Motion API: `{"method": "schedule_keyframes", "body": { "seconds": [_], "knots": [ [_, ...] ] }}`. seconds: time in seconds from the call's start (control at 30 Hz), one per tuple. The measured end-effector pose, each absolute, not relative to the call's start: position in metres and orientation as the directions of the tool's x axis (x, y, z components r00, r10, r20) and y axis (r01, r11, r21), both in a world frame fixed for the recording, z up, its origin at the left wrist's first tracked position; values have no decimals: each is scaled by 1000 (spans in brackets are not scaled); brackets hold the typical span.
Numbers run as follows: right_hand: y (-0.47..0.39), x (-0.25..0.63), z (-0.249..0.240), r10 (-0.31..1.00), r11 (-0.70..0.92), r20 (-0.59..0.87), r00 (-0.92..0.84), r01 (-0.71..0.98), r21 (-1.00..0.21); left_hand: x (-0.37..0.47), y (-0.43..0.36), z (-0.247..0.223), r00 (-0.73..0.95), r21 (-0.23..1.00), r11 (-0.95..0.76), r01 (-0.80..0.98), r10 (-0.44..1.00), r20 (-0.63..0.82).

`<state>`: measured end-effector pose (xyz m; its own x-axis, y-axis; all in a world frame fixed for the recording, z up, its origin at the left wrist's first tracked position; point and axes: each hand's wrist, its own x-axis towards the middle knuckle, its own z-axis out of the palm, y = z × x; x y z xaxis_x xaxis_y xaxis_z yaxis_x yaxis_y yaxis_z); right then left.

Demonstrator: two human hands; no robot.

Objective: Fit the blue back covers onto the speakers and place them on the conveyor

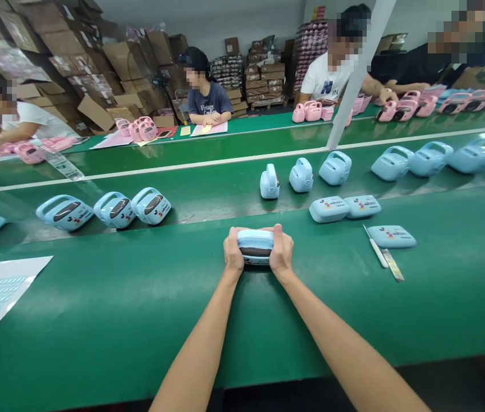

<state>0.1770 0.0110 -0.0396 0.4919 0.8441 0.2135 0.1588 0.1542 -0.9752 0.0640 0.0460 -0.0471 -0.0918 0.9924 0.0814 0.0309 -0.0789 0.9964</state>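
My left hand (233,250) and my right hand (282,250) grip the two ends of a light blue case (256,240) with a dark panel, low over the green table (139,320). The fingers of both hands curl around its sides, partly hidden behind it. Beyond it to the right lie two blue printed pieces (328,209) side by side. Further right is another blue printed piece (391,236), with a thin white-handled tool (378,253) and a small strip (393,265) beside it.
Several blue handled cases (114,209) stand on the line beyond the table, left and right. A white sheet (6,280) lies at the left. Across the line, people (208,97) sit among pink cases (143,129). A slanted white post (360,74) rises at right.
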Motion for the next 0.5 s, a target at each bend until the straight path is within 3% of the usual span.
{"method": "schedule_keyframes", "body": {
  "seconds": [0.3,0.5],
  "knots": [
    [17,177,-51,795,117,163,584,116,-986,74,42,-49,-209,992,-120,37,970,125],
    [28,185,-60,897,116,-6,442,-250,-961,74,44,-46,-220,995,-98,-33,972,88]
  ]
}}
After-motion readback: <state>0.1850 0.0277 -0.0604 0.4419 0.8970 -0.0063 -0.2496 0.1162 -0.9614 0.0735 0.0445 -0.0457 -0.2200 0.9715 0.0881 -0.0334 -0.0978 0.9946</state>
